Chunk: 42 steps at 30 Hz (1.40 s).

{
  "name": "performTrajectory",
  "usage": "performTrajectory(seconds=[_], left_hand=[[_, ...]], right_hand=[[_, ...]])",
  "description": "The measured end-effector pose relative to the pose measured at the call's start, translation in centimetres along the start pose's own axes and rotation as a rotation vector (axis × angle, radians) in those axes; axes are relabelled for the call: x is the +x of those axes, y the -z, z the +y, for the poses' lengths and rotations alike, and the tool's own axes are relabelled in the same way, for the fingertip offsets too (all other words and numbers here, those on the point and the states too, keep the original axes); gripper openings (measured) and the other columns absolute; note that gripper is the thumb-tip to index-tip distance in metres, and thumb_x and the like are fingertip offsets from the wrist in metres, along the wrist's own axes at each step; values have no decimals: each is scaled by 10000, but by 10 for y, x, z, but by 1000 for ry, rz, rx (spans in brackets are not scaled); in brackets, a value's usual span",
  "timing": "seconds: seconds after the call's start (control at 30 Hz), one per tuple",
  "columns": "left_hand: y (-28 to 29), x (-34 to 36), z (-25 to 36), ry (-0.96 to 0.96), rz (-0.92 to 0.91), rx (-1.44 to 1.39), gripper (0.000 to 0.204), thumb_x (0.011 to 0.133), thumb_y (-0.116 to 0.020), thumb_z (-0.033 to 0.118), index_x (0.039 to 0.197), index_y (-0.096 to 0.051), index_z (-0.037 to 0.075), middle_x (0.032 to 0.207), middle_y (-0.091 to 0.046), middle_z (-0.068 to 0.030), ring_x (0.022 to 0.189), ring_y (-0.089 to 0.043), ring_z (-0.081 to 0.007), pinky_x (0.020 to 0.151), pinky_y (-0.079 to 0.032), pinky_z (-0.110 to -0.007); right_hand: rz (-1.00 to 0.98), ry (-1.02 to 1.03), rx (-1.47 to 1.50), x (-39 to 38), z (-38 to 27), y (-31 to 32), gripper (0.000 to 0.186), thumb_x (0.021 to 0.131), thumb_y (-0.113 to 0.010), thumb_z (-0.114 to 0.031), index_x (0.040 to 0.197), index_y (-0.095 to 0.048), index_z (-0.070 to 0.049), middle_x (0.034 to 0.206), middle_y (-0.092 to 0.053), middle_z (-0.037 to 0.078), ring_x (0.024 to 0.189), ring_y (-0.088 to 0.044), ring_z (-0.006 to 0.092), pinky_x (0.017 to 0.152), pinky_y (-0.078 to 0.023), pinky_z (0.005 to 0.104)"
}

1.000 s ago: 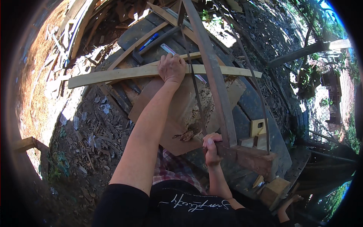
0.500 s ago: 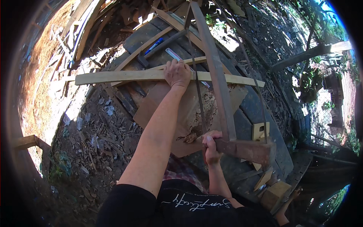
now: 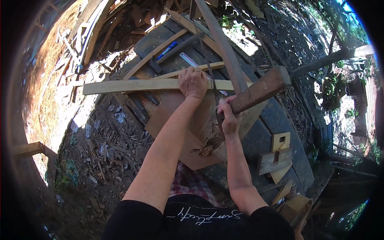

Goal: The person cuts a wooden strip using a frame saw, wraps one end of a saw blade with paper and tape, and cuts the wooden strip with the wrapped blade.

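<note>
Across the bench [image 3: 276,120], ten to two o'clock: wooden strip [image 3: 132,85], gripped by left hand [image 3: 193,83] at twelve; apparently unsevered, cut depth unclear. Three o'clock: right hand [image 3: 229,117] clasping saw [image 3: 228,54], blade [image 3: 211,72] crossing strip.

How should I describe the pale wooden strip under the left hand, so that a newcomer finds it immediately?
Start from the dark work table and follow the left forearm to the left hand. Under that hand lies the long pale strip. It is broader than the slanting pale stick beyond it and runs nearly crosswise.
</note>
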<state>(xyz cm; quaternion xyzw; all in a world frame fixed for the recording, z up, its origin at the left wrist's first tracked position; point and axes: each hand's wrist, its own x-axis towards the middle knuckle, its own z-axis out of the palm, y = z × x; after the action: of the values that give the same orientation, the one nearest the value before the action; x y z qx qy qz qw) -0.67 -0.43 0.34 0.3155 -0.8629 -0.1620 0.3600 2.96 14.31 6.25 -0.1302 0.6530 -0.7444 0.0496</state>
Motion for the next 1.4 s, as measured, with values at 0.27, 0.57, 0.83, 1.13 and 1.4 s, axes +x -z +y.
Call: performTrajectory(seconds=[0.27,0.57,0.83,1.13,1.4], left_hand=[[1,-6,-2,16,-89,-27,129,767,-642,203,717,-679,90,825,-615,-72,875,-568,-270,757,-435,-386],[42,-21,-15,-314,-256,-161,196,870,-617,302,969,-640,135,939,-582,-63,965,-526,-270,883,-361,-416],[63,-45,-15,-383,-285,-123,271,819,-670,295,1056,-629,171,1010,-607,-5,1003,-529,-234,920,-322,-408],[78,-45,-3,-443,-297,-92,280,777,-703,286,1042,-653,210,920,-554,-17,936,-506,-234,832,-329,-400],[59,-31,-5,-520,-395,-137,270,795,-685,341,1015,-657,187,904,-584,-33,938,-535,-252,823,-385,-409]], right_hand=[[201,-120,150,-32,-53,-17,121,841,-629,-31,784,-522,-35,632,-500,23,566,-498,113,569,-430,287],[204,40,151,-88,-100,66,94,836,-551,-24,839,-461,-50,674,-493,40,596,-478,129,643,-443,315],[179,61,222,-128,-104,99,110,823,-558,-12,855,-459,-46,665,-494,57,587,-481,148,634,-433,315],[168,54,211,-143,-106,110,120,827,-568,-18,850,-454,-42,680,-497,63,593,-490,149,609,-434,310],[236,54,206,-156,-129,122,89,829,-553,-60,850,-467,-54,654,-489,56,583,-485,154,633,-430,329]])
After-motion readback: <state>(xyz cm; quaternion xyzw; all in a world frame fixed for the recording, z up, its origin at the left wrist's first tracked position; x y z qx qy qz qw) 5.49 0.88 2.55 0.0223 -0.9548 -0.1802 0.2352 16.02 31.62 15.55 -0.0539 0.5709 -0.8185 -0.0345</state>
